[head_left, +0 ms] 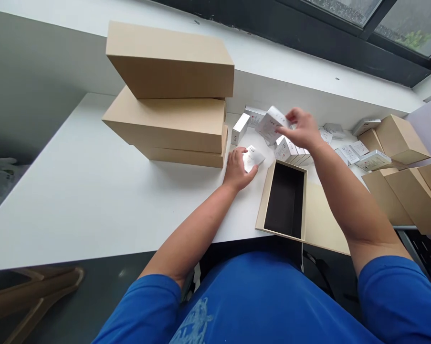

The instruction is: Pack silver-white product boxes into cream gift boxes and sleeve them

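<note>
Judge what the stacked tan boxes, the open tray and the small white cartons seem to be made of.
The stacked tan boxes look like uncoated kraft paperboard: matte, with crisp folded edges. The open tray seems the same board, lined with something dark and matte, perhaps paper. The small white cartons look like thin coated card, smooth with a faint sheen.

No wording here can be read with any certainty. The white carton (271,125) at the right hand (301,129) and the white packet (254,158) under the left hand (238,168) carry short lines of dark print, too small to make out. The cartons (373,160) at the far right of the desk (93,191) look similarly printed. The pale print (194,322) on the blue shirt (265,296) is cut off and seems to be a drawing.
</note>
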